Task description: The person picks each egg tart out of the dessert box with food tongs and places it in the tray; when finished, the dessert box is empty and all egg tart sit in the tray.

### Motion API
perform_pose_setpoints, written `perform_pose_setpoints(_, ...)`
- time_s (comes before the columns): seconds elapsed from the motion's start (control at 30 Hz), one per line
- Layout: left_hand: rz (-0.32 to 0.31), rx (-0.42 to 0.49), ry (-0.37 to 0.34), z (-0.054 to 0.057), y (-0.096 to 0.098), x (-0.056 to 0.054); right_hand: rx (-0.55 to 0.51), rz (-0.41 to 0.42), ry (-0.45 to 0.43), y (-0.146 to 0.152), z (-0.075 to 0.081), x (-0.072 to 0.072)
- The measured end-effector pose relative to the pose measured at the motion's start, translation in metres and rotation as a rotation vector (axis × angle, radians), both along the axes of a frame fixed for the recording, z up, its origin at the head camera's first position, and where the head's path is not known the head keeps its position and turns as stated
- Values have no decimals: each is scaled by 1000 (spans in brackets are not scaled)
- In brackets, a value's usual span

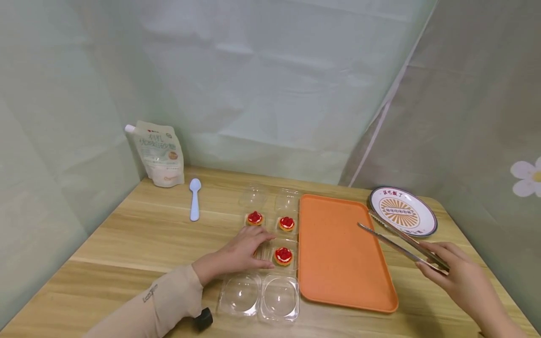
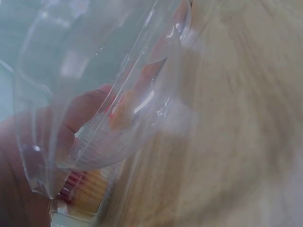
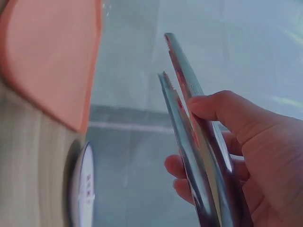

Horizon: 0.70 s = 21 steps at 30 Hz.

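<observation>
My left hand (image 1: pixel 249 249) reaches over the clear plastic boxes, index finger and thumb spread at the left side of one box holding a red-topped tart (image 1: pixel 283 256). A box lid (image 2: pixel 90 137) stands in front of the fingers in the left wrist view. Beneath the palm, the lower left box is mostly hidden. Two more tarts, one left (image 1: pixel 255 218) and one right (image 1: pixel 287 223), sit in the far boxes. My right hand (image 1: pixel 458 277) holds metal tongs (image 1: pixel 405 249), their tips parted, nothing between them, over the right side of the orange tray (image 1: pixel 342 253).
Right of the tray lies a patterned plate (image 1: pixel 403 211). Raised box lids, one left (image 1: pixel 241 293) and one right (image 1: pixel 279 296), extend toward the near edge. A pale blue spoon (image 1: pixel 195 199) and a standing pouch (image 1: pixel 159 155) are at the far left, before a cloth backdrop (image 1: pixel 262 94).
</observation>
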<state>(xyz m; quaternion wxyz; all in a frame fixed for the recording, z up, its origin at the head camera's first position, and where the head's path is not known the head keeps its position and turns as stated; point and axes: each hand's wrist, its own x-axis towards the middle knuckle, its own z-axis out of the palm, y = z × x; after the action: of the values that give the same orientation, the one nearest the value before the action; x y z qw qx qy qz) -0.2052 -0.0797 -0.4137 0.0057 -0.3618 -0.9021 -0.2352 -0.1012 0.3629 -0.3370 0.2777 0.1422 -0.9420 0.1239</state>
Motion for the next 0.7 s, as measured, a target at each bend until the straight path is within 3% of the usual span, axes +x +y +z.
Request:
perform_pose_setpoints(0.37, -4, 1, 16, 1, 0, 1, 83, 210, 26, -42, 9, -12)
perform_pose_setpoints(0.7, -4, 1, 20, 1, 0, 1, 136, 307, -9, -66, 16, -22)
